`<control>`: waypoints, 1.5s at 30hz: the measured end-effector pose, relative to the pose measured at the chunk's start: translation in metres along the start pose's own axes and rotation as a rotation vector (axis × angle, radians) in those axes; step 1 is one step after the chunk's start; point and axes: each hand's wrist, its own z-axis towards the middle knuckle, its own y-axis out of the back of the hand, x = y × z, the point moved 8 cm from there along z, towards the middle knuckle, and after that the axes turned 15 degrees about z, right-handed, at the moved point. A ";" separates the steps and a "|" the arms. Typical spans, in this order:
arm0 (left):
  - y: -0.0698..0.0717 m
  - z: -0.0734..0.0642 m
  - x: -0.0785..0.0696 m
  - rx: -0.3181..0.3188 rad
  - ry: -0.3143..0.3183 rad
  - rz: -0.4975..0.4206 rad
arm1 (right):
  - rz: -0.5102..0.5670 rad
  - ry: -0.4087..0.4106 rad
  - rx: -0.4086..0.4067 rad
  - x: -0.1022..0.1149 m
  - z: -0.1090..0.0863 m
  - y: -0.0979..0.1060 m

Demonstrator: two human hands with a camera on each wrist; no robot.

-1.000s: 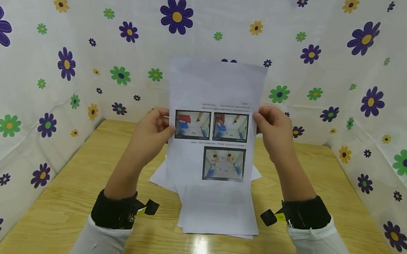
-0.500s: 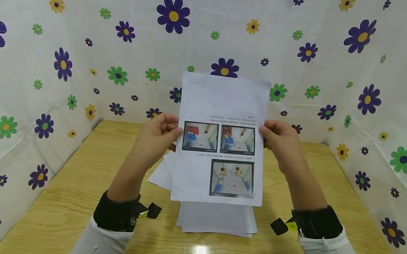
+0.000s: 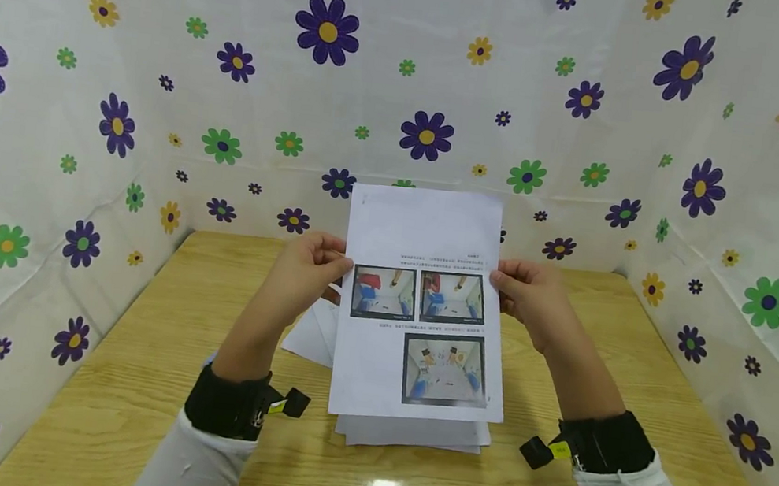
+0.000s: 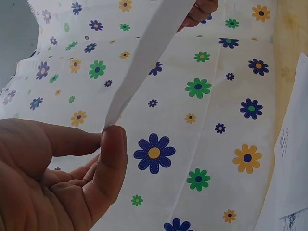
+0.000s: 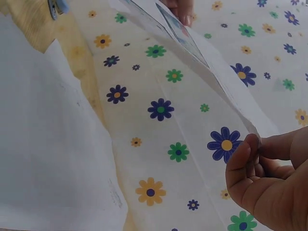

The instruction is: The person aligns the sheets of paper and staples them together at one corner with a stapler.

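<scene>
A printed sheet of paper [image 3: 376, 368] is held up above the table, its three photos and lines of text upside down to me. My left hand [image 3: 304, 274] pinches its left edge between thumb and fingers; in the left wrist view the paper [image 4: 144, 53] appears nearly edge-on from that pinch. At the opposite edge, my right hand [image 3: 533, 302] pinches the sheet the same way. Below and behind it lies a loose stack of papers [image 3: 412, 435], mostly hidden by the held sheet, with corners fanned out to the left.
The wooden table [image 3: 133, 374] is enclosed at the back and sides by a white flowered cloth [image 3: 412, 24]. A small blue object [image 5: 57, 7] sits on the table, partly cut off at the top of the right wrist view.
Both hands have lowered the sheet and shifted it slightly right. Its top edge has dropped against the cloth, and its bottom edge now overlaps more of the stack than half a second ago.
</scene>
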 end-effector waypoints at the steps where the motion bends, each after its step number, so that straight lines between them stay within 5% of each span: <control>1: -0.001 0.000 0.001 0.007 0.005 0.009 | -0.001 -0.011 0.001 -0.003 -0.001 0.000; 20: -0.025 0.011 0.033 0.157 0.086 0.215 | -0.108 -0.124 0.052 -0.044 0.000 0.004; 45: -0.055 0.025 0.082 0.233 0.277 0.402 | -0.265 -0.199 0.044 -0.093 0.014 0.002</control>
